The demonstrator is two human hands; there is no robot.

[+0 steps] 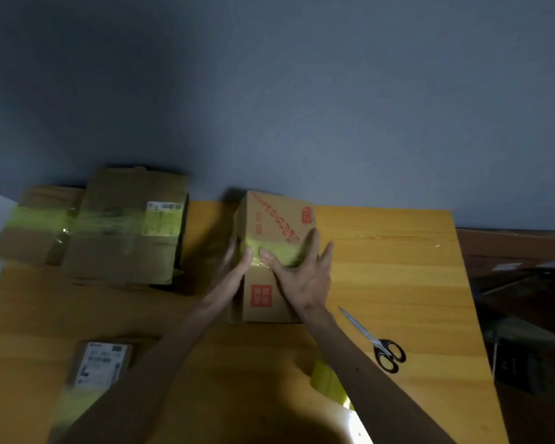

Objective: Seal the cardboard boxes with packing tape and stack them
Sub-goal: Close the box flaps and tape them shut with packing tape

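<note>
A brown cardboard box with red print (274, 219) stands in the middle of the wooden table (398, 267). A strip of yellowish tape (282, 251) crosses its top. My right hand (302, 274) lies flat on the tape with fingers spread. My left hand (237, 261) rests against the box's left edge, thumb on the tape. The yellowish tape roll (326, 379) lies near the front edge, partly hidden by my right forearm. Black-handled scissors (375, 341) lie to the right of the box.
Two taped brown boxes (116, 229) stand side by side at the back left. A small taped box with a white label (100, 366) sits at the front left under my left forearm. A grey wall runs behind the table.
</note>
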